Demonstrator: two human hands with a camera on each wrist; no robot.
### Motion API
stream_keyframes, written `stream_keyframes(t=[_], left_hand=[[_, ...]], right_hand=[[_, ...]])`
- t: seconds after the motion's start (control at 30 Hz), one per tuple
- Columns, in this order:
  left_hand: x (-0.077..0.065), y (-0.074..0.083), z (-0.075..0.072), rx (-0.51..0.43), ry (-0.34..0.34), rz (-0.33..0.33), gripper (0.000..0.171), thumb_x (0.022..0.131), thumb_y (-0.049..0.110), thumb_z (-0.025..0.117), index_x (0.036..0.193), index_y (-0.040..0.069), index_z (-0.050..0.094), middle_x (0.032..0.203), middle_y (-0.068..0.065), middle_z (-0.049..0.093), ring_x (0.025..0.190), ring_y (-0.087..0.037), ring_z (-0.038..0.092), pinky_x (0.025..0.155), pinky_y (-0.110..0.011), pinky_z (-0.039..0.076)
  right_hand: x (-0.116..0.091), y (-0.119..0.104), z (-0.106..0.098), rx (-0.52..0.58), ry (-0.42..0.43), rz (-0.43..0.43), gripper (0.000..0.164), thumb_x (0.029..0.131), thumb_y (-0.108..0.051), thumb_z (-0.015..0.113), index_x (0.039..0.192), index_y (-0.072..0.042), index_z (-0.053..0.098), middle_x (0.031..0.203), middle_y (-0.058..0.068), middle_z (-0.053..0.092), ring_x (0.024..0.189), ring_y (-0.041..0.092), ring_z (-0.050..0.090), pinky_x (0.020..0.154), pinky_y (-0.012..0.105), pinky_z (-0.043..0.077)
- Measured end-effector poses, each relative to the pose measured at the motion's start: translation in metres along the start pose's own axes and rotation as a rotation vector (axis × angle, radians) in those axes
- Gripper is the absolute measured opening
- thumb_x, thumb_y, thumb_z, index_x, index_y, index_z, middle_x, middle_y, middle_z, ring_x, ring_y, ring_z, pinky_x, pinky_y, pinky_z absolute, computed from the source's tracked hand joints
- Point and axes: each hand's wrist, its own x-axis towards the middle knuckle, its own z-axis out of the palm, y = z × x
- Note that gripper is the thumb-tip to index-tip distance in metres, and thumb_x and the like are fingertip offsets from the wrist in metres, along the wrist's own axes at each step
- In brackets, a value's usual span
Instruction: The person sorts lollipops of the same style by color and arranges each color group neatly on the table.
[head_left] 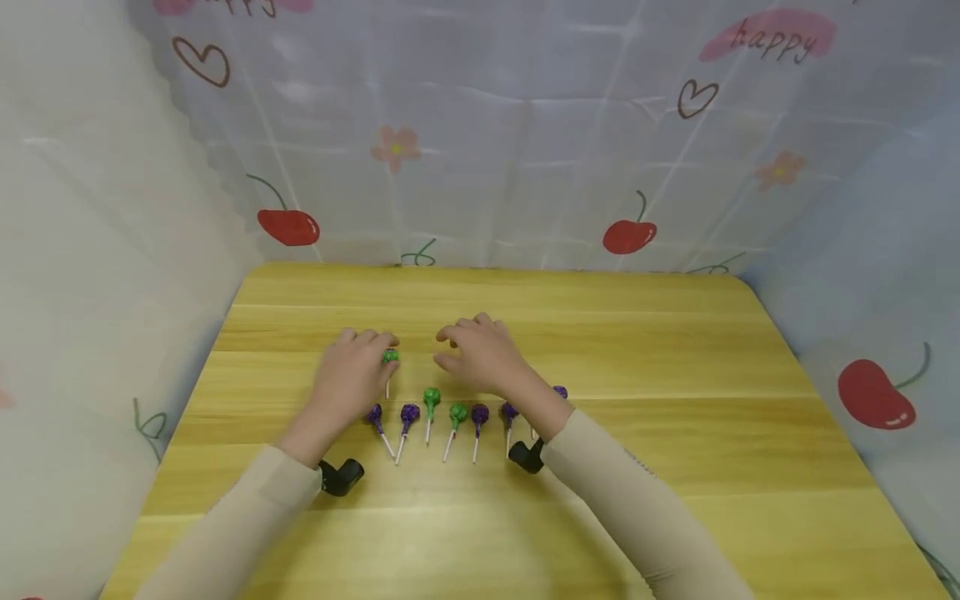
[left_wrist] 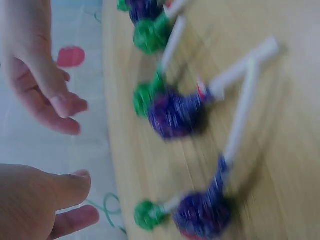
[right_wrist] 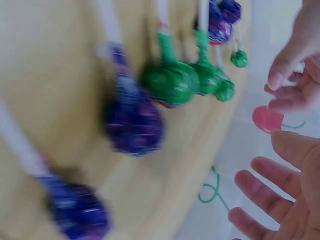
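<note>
My left hand [head_left: 352, 379] hovers over the table's left part with thumb and fingers apart, just above a green-wrapped lollipop [head_left: 390, 356]. In the left wrist view a gap shows between that hand [left_wrist: 35, 202] and the small green lollipop [left_wrist: 150, 215]. My right hand [head_left: 483, 354] is raised behind the row, fingers spread and holding nothing, as the right wrist view of the hand [right_wrist: 295, 195] shows. Between the arms lie purple lollipops [head_left: 408, 414] and green ones [head_left: 457, 412], white sticks toward me. The right forearm partly covers a purple lollipop [head_left: 560, 392].
The wooden table [head_left: 675, 350] has a rounded back edge. Behind it hangs a pale curtain [head_left: 517, 167] printed with cherries and hearts, with pale sheets at both sides. Black wrist-camera mounts [head_left: 341, 477] jut from under both cuffs, close above the table.
</note>
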Motion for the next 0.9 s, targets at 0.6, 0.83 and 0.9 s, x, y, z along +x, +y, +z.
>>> stream_keyframes(t=[0.6, 0.83, 0.9], left_hand=[[-0.001, 0.046, 0.023, -0.001, -0.295, 0.052, 0.030, 0.089, 0.034, 0.075, 0.110, 0.014, 0.073, 0.103, -0.004, 0.075, 0.078, -0.021, 0.051, 0.071, -0.038, 0.044], [0.003, 0.047, 0.032, -0.024, -0.327, 0.038, 0.019, 0.087, 0.030, 0.077, 0.099, 0.015, 0.074, 0.091, 0.000, 0.074, 0.073, -0.020, 0.047, 0.069, -0.036, 0.039], [0.004, 0.048, 0.033, -0.026, -0.328, 0.031, 0.018, 0.087, 0.030, 0.077, 0.098, 0.015, 0.074, 0.090, 0.000, 0.074, 0.074, -0.020, 0.048, 0.070, -0.036, 0.039]], right_hand=[[-0.051, 0.008, 0.030, -0.079, -0.080, -0.101, 0.039, 0.091, -0.048, 0.068, 0.121, -0.024, 0.069, 0.103, -0.006, 0.068, 0.108, 0.023, 0.055, 0.098, 0.047, 0.041], [-0.051, 0.010, 0.040, -0.080, -0.070, -0.101, 0.027, 0.088, -0.046, 0.071, 0.106, -0.026, 0.072, 0.094, -0.009, 0.065, 0.104, 0.020, 0.054, 0.097, 0.045, 0.040], [-0.051, 0.010, 0.041, -0.067, -0.069, -0.096, 0.025, 0.088, -0.045, 0.072, 0.103, -0.026, 0.073, 0.092, -0.010, 0.064, 0.103, 0.020, 0.055, 0.097, 0.045, 0.040]])
